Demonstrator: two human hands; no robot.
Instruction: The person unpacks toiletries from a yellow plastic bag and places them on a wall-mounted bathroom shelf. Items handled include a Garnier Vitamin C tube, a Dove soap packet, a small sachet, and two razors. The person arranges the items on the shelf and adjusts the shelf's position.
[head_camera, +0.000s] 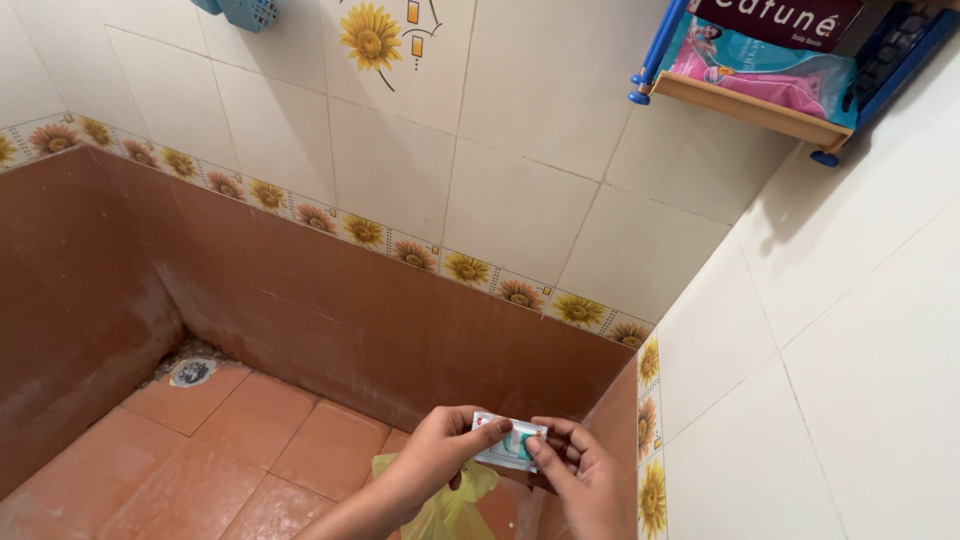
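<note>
A small white-and-teal plastic sachet (508, 441) is pinched at opposite ends by the left hand (440, 452) and right hand (580, 462), fingers closed on it, so it's kept taut, apparently.

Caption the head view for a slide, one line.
Both hands, left hand and right hand, pinch a small sachet in a tiled bathroom corner.

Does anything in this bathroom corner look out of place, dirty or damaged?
Mostly it looks orderly. The one oddity is the floor drain in the far corner: pale, gritty residue rings it and smears up the brown wall tiles. Both hands, left and right, hold a small sachet that appears intact. A yellow bag hangs below.
</note>
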